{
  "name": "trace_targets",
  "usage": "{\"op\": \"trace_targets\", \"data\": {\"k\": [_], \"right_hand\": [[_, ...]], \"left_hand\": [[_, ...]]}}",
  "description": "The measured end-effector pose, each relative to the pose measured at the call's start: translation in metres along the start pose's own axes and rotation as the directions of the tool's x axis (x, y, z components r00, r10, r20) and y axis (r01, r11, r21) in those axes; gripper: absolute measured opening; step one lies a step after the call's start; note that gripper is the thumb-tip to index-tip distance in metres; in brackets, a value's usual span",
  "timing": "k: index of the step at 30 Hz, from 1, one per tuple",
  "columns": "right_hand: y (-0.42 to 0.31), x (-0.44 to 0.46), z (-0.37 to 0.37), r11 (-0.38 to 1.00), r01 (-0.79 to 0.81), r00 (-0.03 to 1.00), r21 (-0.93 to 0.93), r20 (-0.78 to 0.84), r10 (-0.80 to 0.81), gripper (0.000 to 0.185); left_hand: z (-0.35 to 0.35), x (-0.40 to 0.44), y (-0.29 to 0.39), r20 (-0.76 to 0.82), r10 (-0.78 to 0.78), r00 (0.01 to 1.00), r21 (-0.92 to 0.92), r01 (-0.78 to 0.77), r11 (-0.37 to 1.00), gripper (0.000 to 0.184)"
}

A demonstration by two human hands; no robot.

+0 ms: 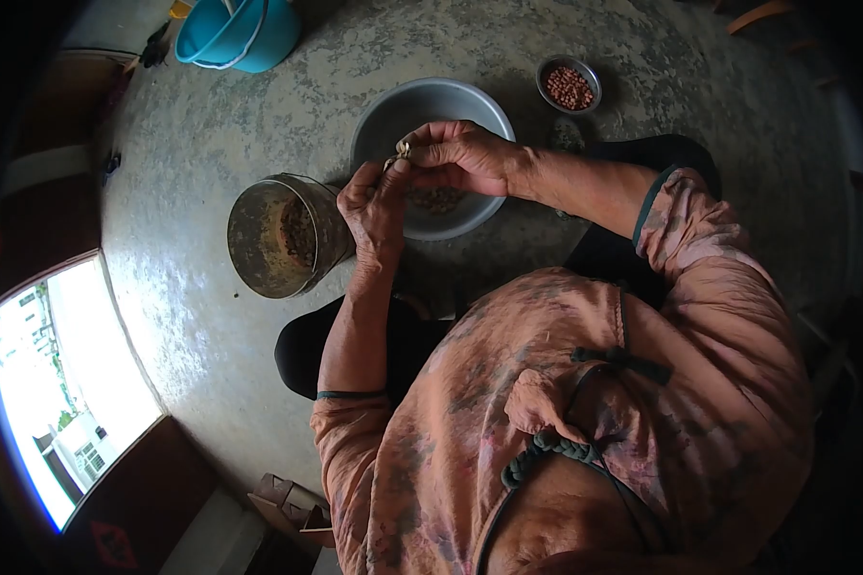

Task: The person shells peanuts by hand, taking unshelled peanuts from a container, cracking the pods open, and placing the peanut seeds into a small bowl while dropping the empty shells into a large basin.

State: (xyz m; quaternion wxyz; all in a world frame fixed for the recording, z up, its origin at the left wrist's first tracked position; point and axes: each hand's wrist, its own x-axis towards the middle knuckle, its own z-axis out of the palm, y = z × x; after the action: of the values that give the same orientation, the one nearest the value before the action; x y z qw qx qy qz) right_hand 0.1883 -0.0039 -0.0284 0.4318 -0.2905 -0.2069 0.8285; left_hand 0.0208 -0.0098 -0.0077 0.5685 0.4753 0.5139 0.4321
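Observation:
Over a grey metal basin (494, 110) my two hands meet, fingertip to fingertip. My left hand (374, 206) is closed in a pinch on a small pale peanut shell (404, 150). Fingers of my right hand (465, 158) are curled and press on the same shell from the other side. Whether it is split open is too small to tell. Brownish peanuts (436, 199) lie in the bottom of the basin, partly hidden by my hands. Just left of my left hand stands a worn metal bucket (259, 244) with brown bits, likely shells, inside.
A small metal bowl (569, 85) of reddish peanut kernels sits on the concrete floor (192, 316) beyond my right arm. A turquoise bucket (264, 43) with a handle is at the far left. A bright doorway (96, 383) opens at the left, near a small wooden box (292, 508).

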Motion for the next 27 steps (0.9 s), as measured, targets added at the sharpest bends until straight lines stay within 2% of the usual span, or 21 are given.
{"op": "trace_targets", "data": {"k": [4,10,16,19,22,25,27], "right_hand": [[-0.006,-0.004,0.007,1.0,0.015,1.0,0.0,-0.006,-0.015,0.023],[-0.01,-0.003,0.005,0.993,-0.079,0.995,0.091,0.063,0.073,0.022],[-0.002,-0.002,0.003,0.999,-0.033,0.999,0.004,0.015,0.033,0.023],[-0.002,-0.001,0.0,0.999,-0.011,1.0,-0.036,0.025,0.011,0.021],[-0.004,-0.004,0.005,0.997,0.003,1.0,-0.073,0.005,-0.002,0.022],[-0.005,-0.006,0.009,0.998,0.041,0.999,-0.053,-0.007,-0.042,0.024],[-0.003,-0.004,0.007,0.998,0.051,0.999,-0.028,-0.01,-0.051,0.023]], "left_hand": [[0.0,-0.001,0.005,-0.005,-0.057,0.998,-0.016,0.057,0.998,0.016],[-0.002,0.001,-0.001,-0.013,-0.008,1.0,0.001,0.008,1.0,0.017],[0.004,-0.002,0.005,-0.013,-0.046,0.999,-0.045,0.045,0.998,0.016],[0.001,-0.001,0.006,0.05,-0.172,0.984,-0.206,0.179,0.962,0.015],[0.001,-0.002,0.008,0.061,-0.198,0.978,-0.222,0.206,0.953,0.014],[0.001,-0.001,0.004,0.038,-0.2,0.979,-0.207,0.204,0.957,0.014],[0.003,-0.002,0.005,0.016,-0.139,0.99,-0.111,0.14,0.984,0.014]]}}
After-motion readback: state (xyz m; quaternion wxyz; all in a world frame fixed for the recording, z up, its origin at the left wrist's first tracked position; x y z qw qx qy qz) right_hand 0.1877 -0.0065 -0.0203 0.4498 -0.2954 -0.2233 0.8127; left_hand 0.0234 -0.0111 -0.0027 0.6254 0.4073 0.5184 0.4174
